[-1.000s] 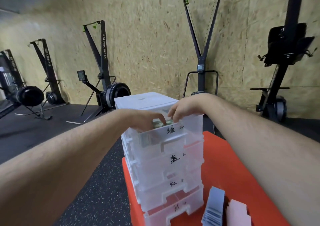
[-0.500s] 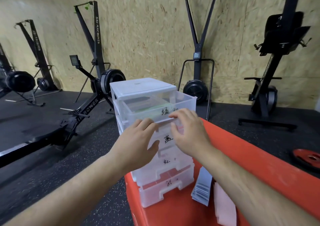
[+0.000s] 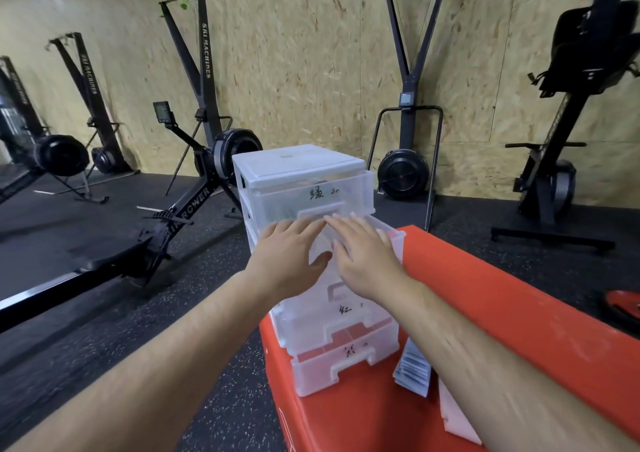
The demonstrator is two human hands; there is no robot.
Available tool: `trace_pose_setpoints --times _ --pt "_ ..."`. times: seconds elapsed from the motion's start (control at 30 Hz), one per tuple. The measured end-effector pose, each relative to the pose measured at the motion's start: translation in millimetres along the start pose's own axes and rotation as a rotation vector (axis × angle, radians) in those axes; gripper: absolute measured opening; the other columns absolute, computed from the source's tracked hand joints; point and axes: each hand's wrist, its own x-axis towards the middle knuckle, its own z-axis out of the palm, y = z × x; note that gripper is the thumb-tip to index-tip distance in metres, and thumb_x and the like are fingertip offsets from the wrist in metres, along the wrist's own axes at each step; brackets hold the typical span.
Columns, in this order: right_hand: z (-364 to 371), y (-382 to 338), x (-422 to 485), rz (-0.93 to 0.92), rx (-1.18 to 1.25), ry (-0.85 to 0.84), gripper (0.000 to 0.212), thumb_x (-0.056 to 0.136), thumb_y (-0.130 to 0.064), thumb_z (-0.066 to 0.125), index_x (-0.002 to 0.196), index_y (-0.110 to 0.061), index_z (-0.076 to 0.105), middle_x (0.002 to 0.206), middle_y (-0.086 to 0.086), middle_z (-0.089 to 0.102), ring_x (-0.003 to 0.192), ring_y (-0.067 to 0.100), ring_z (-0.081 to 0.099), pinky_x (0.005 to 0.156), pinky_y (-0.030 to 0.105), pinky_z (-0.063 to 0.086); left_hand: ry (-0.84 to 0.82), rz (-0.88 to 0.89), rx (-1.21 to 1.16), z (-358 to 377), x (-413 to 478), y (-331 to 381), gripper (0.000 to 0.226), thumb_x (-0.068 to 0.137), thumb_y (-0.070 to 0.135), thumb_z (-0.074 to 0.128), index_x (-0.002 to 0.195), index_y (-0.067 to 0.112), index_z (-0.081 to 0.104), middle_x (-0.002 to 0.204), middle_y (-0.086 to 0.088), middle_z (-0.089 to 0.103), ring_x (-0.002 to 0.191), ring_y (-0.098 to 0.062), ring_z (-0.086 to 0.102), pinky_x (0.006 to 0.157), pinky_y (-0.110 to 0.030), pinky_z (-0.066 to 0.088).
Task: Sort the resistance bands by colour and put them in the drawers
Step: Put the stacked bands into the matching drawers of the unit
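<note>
Both hands are hovering palm-down at the front of the drawer unit (image 3: 294, 165). The left hand (image 3: 289, 261) and right hand (image 3: 365, 261) are lying side by side with fingers stretched almost straight, and neither is gripping anything. Motion blur is hiding whether the fingertips are touching plastic.

They are covering the second drawer (image 3: 393, 240), which is standing pulled out of the unit. What is lying inside it is hidden. Above it, the top drawer (image 3: 311, 197) is sitting a little way out, with something dark and greenish showing dimly through its front. The third drawer (image 3: 346, 313) and the bottom drawer (image 3: 346, 359) are sitting lower on the unit, stepped towards the camera.

The unsorted bands are waiting on the red block (image 3: 519, 313) carrying the unit. A grey-blue stack (image 3: 414, 372) is lying just beside the bottom drawer, and a pink stack (image 3: 453, 413) is lying just beyond it from the unit.

The hands are probably either patting the contents flat or getting ready to slide the second drawer home. To do it well, the palms should be pressing evenly on both halves of the drawer, so it is running straight rather than jamming. The unit looks light and is standing near the block's corner, so a gentle push is wiser than a shove.
</note>
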Motion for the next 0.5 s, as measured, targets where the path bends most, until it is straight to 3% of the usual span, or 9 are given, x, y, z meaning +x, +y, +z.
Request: trace_pose_setpoints --times 0.1,0.23,0.3,0.4,0.5 --pt "-7 7 -37 0.026 0.005 0.061 0.049 0.105 -0.028 0.035 0.154 -0.037 0.031 0.160 -0.018 0.030 0.152 0.010 0.013 0.120 0.042 0.012 0.098 0.097 -0.025 7 -15 19 0.060 0.095 0.053 0.047 0.149 0.029 0.039 0.150 0.005 0.047 0.139 -0.021 0.042 0.117 -0.039 0.026" --pt "-6 32 -100 0.070 0.016 0.167 0.044 0.104 -0.022 0.043 0.147 -0.032 0.046 0.152 -0.016 0.044 0.147 0.009 0.026 0.111 0.032 0.020 0.133 0.180 -0.182 42 -44 64 0.060 0.088 0.046 0.048 0.143 0.023 0.050 0.143 0.002 0.055 0.132 -0.022 0.050 0.113 -0.039 0.036" --pt "3 52 -134 0.122 0.054 0.181 0.043 0.101 -0.019 0.045 0.143 -0.028 0.051 0.148 -0.014 0.049 0.144 0.009 0.032 0.110 0.029 0.024 0.075 0.215 -0.270 68 -58 91 0.063 0.084 0.043 0.048 0.144 0.021 0.050 0.144 0.003 0.054 0.130 -0.021 0.051 0.111 -0.038 0.037" --pt "20 84 -178 0.240 0.047 0.124 0.048 0.095 -0.015 0.047 0.142 -0.024 0.054 0.146 -0.009 0.052 0.141 0.012 0.038 0.115 0.035 0.030 -0.124 0.219 -0.376 111 -72 124 0.063 0.084 0.038 0.058 0.145 0.026 0.047 0.150 0.005 0.047 0.135 -0.018 0.046 0.110 -0.035 0.032" --pt "23 107 -189 0.334 -0.067 -0.045 0.052 0.095 -0.014 0.050 0.145 -0.026 0.048 0.150 -0.009 0.046 0.143 0.013 0.031 0.112 0.027 0.020 -0.288 0.168 -0.415 156 -75 141 0.063 0.084 0.037 0.057 0.145 0.025 0.045 0.153 0.005 0.042 0.139 -0.018 0.042 0.110 -0.037 0.034"
